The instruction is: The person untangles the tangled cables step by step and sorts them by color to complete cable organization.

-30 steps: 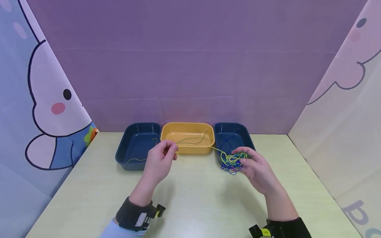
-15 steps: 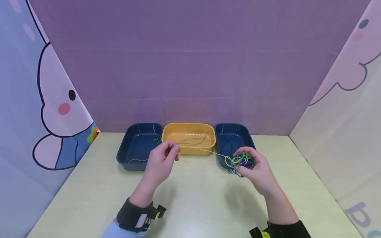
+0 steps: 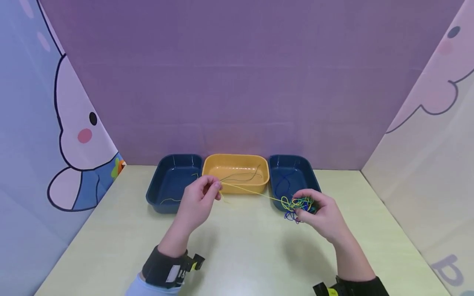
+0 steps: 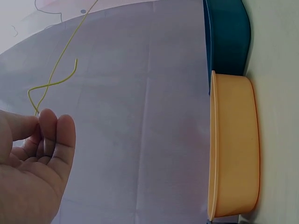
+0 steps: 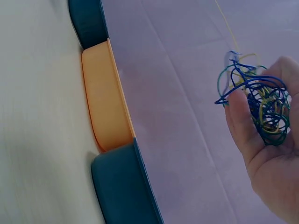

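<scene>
A tangle of blue, green and yellow cords (image 5: pixel 268 105) lies in my right hand (image 3: pixel 322 213), the fingers curled around it in front of the right blue tray. From the tangle a yellow cord (image 3: pixel 255 192) runs taut across to my left hand (image 3: pixel 198 201), which pinches it between thumb and fingertips. Past that pinch a short loose end of the yellow cord sticks out in the left wrist view, bent into a hook. A few blue loops hang below the right fingers. Much of the tangle's underside is hidden by the right hand in the head view.
Three trays stand in a row at the table's back: a left blue tray (image 3: pixel 155 193) with a yellow strand, a yellow tray (image 3: pixel 211 158) with thin dark-looking strands, and a right blue tray (image 3: pixel 312 176) with blue cord. A purple cloth backdrop (image 3: pixel 237 82) rises behind them.
The right hand has moved slightly right and lower with the tangle, and the yellow cord between the hands has stretched longer and straighter. The left hand keeps its pinch, nearly still.
</scene>
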`<control>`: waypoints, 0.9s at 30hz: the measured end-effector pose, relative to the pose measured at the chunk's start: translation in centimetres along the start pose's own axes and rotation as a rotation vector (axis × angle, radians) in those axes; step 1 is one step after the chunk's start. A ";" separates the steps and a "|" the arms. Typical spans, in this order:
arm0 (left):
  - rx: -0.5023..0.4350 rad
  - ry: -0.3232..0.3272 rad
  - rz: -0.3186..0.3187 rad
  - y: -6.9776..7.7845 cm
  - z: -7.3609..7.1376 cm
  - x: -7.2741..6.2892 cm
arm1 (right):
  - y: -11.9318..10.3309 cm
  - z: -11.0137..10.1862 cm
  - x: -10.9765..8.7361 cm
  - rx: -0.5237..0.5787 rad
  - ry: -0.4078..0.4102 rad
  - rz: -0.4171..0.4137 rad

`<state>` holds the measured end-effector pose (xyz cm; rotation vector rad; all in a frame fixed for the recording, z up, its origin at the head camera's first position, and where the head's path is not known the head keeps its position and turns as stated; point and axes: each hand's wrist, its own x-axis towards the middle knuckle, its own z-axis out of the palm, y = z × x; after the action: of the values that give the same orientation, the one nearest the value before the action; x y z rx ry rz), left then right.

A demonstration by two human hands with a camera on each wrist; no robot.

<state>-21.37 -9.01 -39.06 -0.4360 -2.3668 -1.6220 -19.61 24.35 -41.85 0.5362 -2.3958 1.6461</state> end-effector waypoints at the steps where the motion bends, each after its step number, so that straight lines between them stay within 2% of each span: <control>1: 0.001 -0.002 0.002 0.1 -0.1 0.0 | 0.0 -0.1 0.0 -0.017 -0.007 0.009; 7: 0.042 0.012 0.018 0.4 -0.4 0.1 | 0.2 -0.5 0.1 -0.064 -0.022 0.019; 14: 0.079 0.071 0.017 0.3 -1.2 -0.1 | 0.1 -0.8 -0.2 -0.048 0.053 -0.016; 21: 0.098 0.068 0.001 0.0 -1.6 0.1 | -0.2 -1.0 -0.2 -0.021 0.103 -0.006; 24: 0.107 0.139 -0.035 -0.1 -2.6 0.4 | -0.1 -1.9 -0.2 -0.017 0.149 0.013; 27: 0.083 0.290 -0.076 -0.3 -4.3 0.5 | 0.1 -3.1 -0.3 -0.004 0.219 0.035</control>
<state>-21.88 -13.06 -37.65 -0.0883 -2.2434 -1.4958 -19.52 27.31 -40.95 0.2971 -2.2607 1.6216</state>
